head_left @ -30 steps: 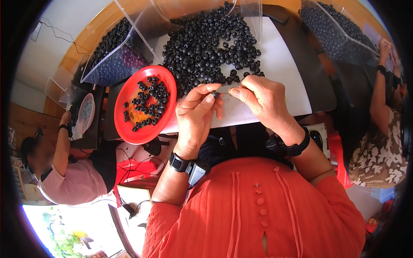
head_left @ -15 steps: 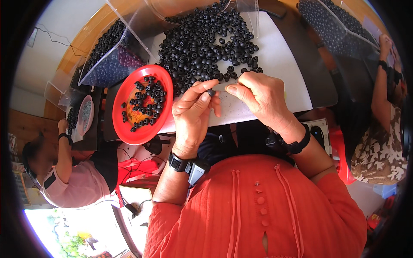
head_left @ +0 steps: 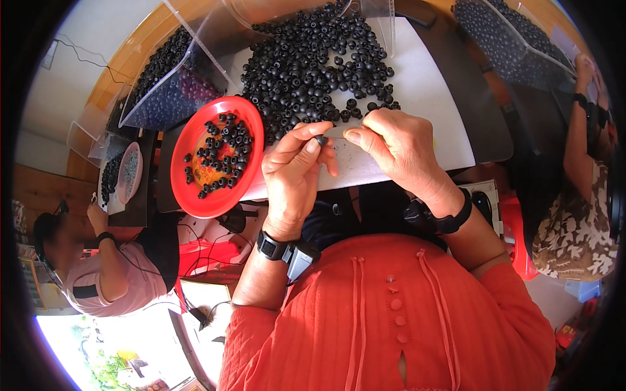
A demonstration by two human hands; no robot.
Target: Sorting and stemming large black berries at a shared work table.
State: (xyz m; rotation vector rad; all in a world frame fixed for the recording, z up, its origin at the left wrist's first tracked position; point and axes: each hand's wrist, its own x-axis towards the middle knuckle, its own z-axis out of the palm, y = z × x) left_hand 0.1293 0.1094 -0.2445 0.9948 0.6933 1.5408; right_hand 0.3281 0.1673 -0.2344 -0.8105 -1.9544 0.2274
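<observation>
My left hand [head_left: 292,176] is closed, pinching a small round black piece [head_left: 321,139] between thumb and fingertips. Close beside it, my right hand [head_left: 405,148] grips a thin, needle-like rod [head_left: 335,137] whose end points at that piece. Whether the tip is inside the piece is too small to tell. Beyond both hands spreads a large heap of small black rounded pieces [head_left: 313,72], many showing a hole, on a white board [head_left: 433,85]. To the left, a red plate [head_left: 184,192] holds several of the same pieces.
Clear plastic bins of dark pieces stand at the back left [head_left: 156,111] and back right [head_left: 505,45]. A co-worker [head_left: 124,270] sits at the left near a pale bowl [head_left: 130,173]. Another person's arm [head_left: 577,130] shows at the far right.
My hands stay almost in place, still holding the black piece and the thin rod. At the left, the co-worker's hand and elbow have dropped lower.
</observation>
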